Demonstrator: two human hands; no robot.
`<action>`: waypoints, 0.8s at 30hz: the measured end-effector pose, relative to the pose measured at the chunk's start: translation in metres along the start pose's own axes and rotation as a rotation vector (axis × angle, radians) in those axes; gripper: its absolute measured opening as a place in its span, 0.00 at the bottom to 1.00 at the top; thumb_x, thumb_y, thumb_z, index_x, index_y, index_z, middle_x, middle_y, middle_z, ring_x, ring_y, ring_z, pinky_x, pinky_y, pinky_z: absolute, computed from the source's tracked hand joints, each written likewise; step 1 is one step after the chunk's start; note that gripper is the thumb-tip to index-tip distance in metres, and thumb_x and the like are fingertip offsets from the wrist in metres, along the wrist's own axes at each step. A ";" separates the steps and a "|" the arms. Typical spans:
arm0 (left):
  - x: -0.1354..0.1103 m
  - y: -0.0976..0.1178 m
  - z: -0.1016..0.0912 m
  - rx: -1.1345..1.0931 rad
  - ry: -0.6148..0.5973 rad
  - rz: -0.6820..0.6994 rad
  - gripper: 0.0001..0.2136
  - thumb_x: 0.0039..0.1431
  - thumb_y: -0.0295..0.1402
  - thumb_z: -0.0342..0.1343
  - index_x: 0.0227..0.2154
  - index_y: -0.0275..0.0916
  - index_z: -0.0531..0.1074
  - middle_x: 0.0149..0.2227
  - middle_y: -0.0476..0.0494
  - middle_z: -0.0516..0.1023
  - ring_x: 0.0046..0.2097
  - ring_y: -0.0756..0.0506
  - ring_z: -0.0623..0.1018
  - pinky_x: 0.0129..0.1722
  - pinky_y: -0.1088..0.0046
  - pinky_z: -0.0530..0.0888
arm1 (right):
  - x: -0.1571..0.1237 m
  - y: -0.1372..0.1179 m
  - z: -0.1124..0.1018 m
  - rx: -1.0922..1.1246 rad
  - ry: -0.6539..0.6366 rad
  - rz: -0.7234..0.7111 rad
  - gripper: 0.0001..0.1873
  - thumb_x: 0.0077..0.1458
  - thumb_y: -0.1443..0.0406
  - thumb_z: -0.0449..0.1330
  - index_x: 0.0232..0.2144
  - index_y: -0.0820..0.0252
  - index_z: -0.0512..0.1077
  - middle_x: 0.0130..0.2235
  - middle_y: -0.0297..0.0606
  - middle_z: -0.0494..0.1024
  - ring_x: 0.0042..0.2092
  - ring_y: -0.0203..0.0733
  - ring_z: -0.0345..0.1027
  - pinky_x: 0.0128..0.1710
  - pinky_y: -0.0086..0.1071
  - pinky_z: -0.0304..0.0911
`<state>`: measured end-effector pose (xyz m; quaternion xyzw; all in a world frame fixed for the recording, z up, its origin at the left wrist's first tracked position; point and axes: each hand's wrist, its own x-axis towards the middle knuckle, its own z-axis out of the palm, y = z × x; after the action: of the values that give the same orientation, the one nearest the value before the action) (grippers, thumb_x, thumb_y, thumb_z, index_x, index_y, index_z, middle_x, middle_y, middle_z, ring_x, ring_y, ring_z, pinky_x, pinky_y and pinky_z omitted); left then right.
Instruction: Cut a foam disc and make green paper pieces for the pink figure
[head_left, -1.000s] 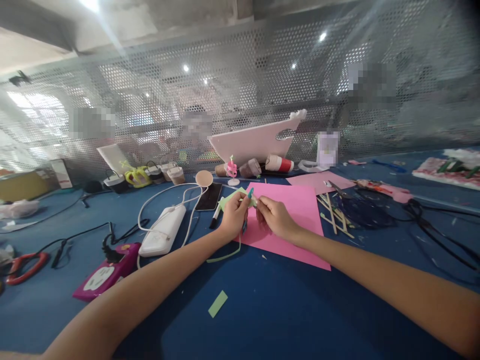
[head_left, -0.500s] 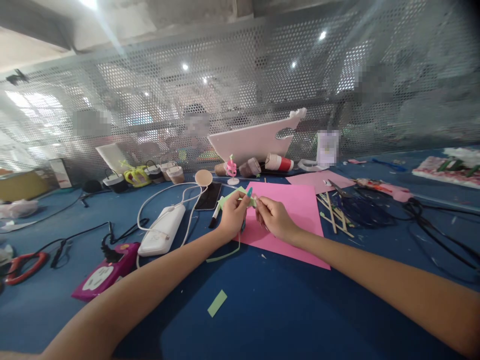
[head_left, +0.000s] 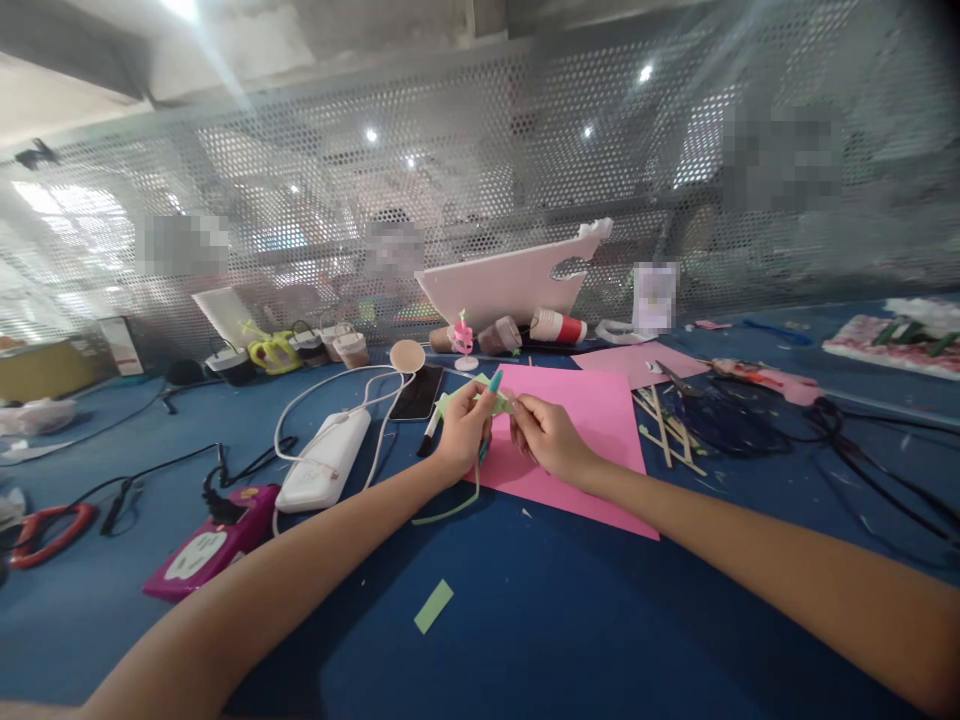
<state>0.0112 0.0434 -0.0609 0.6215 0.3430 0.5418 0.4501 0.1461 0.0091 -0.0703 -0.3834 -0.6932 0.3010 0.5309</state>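
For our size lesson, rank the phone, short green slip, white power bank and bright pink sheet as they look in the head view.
Bright pink sheet
White power bank
Phone
Short green slip

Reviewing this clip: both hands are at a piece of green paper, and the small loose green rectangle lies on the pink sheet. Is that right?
Not quite: the head view shows the green rectangle on the blue tabletop, off the pink sheet. The left hand and right hand are both at the green paper, as stated.
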 end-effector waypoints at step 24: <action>0.001 -0.003 0.000 -0.039 -0.139 0.006 0.16 0.52 0.46 0.57 0.26 0.38 0.63 0.16 0.55 0.68 0.16 0.52 0.70 0.17 0.76 0.70 | 0.001 0.001 -0.002 -0.127 0.015 -0.023 0.21 0.63 0.53 0.45 0.21 0.54 0.58 0.17 0.32 0.66 0.20 0.37 0.61 0.23 0.31 0.56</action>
<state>0.0116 0.0451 -0.0635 0.6499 0.2982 0.5052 0.4833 0.1480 0.0103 -0.0703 -0.4103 -0.7114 0.2476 0.5142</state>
